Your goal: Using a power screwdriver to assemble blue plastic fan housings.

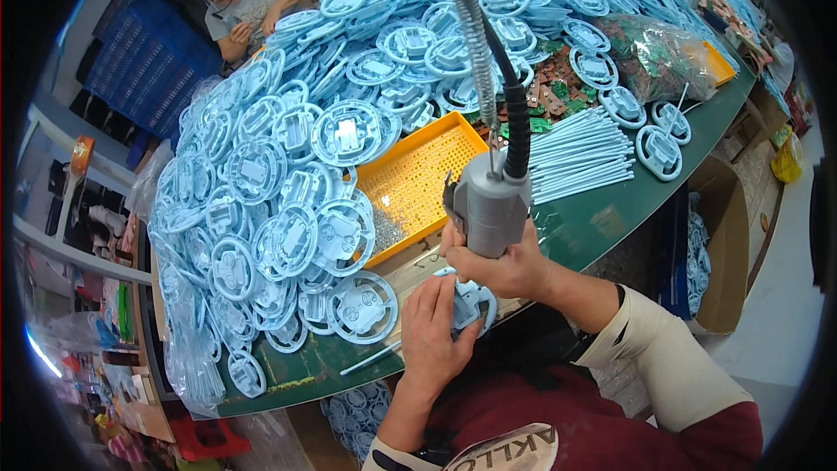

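My right hand [514, 263] is wrapped round a grey electric screwdriver [490, 205], which hangs upright from a coiled spring and a black cable. Below it my left hand [432, 327] grips a light-blue plastic ring-shaped part [471, 307] near the table's front edge. The screwdriver's tip is hidden behind my right hand, so contact with the part cannot be seen. A thin light-blue rod [370, 358] sticks out to the left of my left hand. Just beyond my hands, small metal screws [386, 228] lie in a yellow perforated tray [458, 126].
A large heap of light-blue ring-shaped parts [349, 135] covers the left and back of the green table [602, 218]. Loose rods [580, 157], circuit boards [549, 92] and a clear bag [654, 57] lie right of the tray. Another person [248, 0] sits beyond the heap.
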`<control>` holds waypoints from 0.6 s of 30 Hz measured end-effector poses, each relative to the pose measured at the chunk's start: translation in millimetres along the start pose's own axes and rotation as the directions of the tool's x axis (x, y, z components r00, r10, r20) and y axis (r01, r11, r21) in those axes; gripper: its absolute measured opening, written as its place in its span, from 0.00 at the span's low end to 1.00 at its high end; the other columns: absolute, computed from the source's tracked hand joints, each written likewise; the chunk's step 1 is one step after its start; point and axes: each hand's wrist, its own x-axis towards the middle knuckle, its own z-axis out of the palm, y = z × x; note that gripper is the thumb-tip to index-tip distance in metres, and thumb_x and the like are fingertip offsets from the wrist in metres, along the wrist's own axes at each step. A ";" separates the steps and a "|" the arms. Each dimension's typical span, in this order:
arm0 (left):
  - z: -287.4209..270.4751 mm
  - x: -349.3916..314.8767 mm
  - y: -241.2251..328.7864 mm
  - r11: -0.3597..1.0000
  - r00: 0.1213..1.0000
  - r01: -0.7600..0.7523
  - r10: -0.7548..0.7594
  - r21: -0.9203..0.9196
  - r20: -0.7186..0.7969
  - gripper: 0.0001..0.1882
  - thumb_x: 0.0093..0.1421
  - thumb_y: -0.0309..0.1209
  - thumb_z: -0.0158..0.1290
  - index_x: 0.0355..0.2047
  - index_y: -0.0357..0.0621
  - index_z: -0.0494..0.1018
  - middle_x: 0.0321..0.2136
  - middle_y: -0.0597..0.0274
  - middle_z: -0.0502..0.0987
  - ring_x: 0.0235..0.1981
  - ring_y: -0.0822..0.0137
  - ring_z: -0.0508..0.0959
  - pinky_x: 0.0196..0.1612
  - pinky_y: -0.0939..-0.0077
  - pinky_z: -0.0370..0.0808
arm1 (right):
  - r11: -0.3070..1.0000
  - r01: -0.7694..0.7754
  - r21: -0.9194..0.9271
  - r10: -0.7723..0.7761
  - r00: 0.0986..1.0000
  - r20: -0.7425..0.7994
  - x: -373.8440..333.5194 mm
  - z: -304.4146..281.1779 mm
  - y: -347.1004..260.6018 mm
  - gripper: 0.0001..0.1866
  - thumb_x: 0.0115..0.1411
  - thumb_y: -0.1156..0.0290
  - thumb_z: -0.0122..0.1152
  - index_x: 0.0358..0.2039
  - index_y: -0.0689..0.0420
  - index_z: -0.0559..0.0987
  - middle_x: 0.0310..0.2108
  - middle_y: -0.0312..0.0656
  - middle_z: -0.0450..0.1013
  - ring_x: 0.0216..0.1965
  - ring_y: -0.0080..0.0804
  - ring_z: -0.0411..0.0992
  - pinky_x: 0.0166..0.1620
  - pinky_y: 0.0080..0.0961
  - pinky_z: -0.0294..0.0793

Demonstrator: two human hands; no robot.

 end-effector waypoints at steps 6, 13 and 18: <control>0.8 0.0 -0.2 1.000 1.000 -0.005 0.005 -0.014 -0.017 0.35 0.42 0.31 0.63 0.51 0.35 0.65 0.48 0.46 0.67 0.51 0.48 0.66 0.54 0.58 0.62 | 0.979 -0.090 0.182 0.104 0.992 -0.070 12.9 -3.6 -38.8 0.18 0.48 0.77 0.61 0.42 0.64 0.74 0.37 0.38 0.76 0.36 0.21 0.74 0.40 0.21 0.74; 4.1 -3.6 0.4 0.999 1.000 0.013 -0.013 -0.037 0.002 0.36 0.42 0.29 0.63 0.52 0.34 0.63 0.49 0.46 0.66 0.52 0.46 0.65 0.55 0.55 0.60 | 0.959 -0.112 0.260 0.143 0.984 -0.104 3.7 1.3 -33.0 0.19 0.48 0.76 0.62 0.42 0.64 0.74 0.37 0.40 0.76 0.37 0.21 0.74 0.41 0.21 0.73; 8.4 -7.2 -2.8 0.999 1.000 -0.010 0.009 -0.046 -0.012 0.36 0.43 0.29 0.63 0.52 0.32 0.62 0.50 0.43 0.65 0.52 0.44 0.65 0.56 0.52 0.59 | 0.941 -0.204 0.270 0.223 0.974 -0.043 0.7 -2.0 -34.4 0.17 0.48 0.76 0.62 0.40 0.64 0.75 0.36 0.40 0.76 0.36 0.21 0.74 0.40 0.20 0.73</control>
